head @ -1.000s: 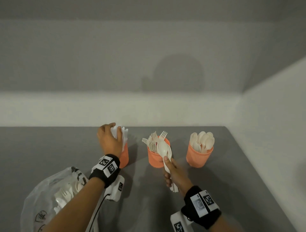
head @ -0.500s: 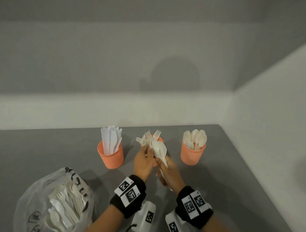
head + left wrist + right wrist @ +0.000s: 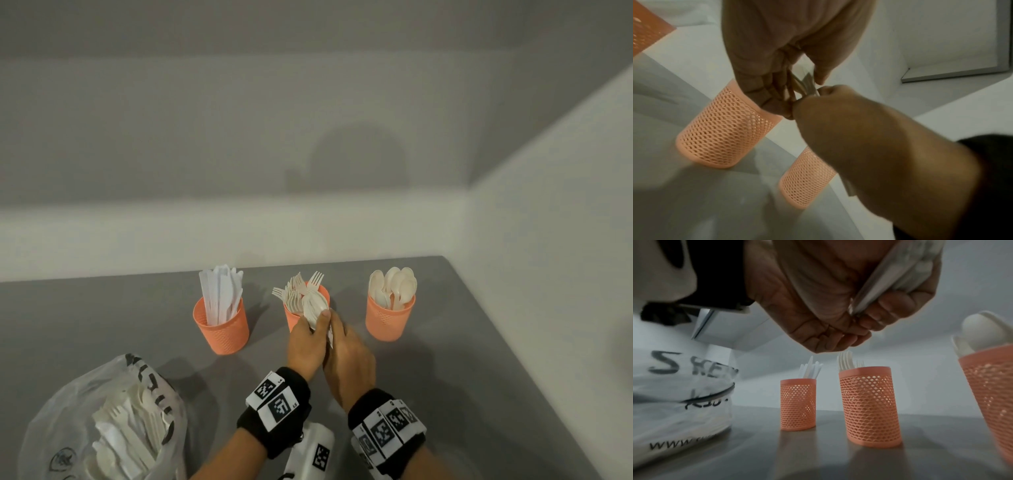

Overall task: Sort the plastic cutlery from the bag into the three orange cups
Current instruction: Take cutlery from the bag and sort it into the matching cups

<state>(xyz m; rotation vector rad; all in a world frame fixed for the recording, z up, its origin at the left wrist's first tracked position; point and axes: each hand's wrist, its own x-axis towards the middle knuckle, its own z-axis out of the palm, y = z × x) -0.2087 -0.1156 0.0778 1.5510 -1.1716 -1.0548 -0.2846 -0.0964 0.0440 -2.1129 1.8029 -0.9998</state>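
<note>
Our left hand (image 3: 306, 346) had joined the right hand (image 3: 349, 359), both pinching spoons (image 3: 315, 306) before the fork cup (image 3: 293, 317); a loose grip risked dropping them there.

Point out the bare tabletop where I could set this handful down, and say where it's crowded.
Bare grey table lies right of the spoon cup, toward the wall, and left of the knife cup, behind the bag. It's crowded at the fork cup, where the left hand and right hand hold the spoons.
</note>
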